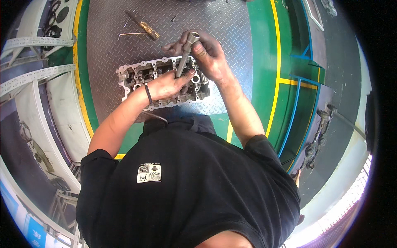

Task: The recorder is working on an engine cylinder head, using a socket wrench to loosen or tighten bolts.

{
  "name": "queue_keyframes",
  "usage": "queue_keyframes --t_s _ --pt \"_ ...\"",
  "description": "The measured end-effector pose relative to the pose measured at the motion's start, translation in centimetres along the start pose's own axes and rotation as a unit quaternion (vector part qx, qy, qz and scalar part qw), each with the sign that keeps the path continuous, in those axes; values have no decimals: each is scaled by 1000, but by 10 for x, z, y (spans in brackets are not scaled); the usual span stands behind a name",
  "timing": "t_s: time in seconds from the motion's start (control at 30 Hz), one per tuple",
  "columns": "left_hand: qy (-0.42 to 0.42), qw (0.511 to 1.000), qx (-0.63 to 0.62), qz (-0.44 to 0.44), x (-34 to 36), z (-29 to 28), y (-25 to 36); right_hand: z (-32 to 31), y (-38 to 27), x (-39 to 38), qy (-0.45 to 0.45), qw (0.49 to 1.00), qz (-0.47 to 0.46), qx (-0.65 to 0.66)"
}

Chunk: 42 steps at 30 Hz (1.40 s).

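Note:
A steel socket tool with a long shaft and a wide round socket end stands slanted between my hands, above the engine cylinder head. My left hand, with a dark band on its wrist, is closed round the tool's lower part. Up at the socket end, my right hand has its thumb pressed on the metal and its fingers curled behind it. The silver cylinder head, with dark openings and round bores, lies on a tread-plate surface. My hands and the tool cover part of its right half.
Beyond the cylinder head lie a worn wooden-handled tool, a thin bent rod and a small dark piece. Pale shelves with parts stand at the left. A blue-framed bench is at the right, with metal parts beyond.

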<state>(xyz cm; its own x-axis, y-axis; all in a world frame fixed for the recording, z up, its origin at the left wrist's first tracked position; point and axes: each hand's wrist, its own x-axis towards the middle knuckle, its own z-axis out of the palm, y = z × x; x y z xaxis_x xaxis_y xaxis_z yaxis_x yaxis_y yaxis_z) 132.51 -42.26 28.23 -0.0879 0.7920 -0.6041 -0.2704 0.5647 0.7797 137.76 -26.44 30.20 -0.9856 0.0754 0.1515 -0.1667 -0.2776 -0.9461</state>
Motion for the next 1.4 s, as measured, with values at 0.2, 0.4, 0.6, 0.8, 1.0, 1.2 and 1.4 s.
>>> queue_keyframes --t_s 0.2,0.4,0.6,0.8,1.0,1.2,1.4 --pt "48 992 112 16 7 -3 15 2 -2 -3 45 979 125 156" --pt "36 990 134 19 25 -14 17 -10 -8 12 86 987 134 -27" --pt "-85 994 -8 -68 33 -49 39 -40 40 -11 154 964 198 -92" --pt "-202 947 -244 -48 130 -114 40 -22 102 -107 92 915 373 125" --pt "-199 921 -330 -53 207 -123 39 -19 73 -96 227 851 319 350" --pt "-207 922 -324 -52 245 -137 46 -39 81 -77 275 869 306 276" --pt "-172 936 -301 -59 262 -149 57 -65 100 -65 277 875 317 237"
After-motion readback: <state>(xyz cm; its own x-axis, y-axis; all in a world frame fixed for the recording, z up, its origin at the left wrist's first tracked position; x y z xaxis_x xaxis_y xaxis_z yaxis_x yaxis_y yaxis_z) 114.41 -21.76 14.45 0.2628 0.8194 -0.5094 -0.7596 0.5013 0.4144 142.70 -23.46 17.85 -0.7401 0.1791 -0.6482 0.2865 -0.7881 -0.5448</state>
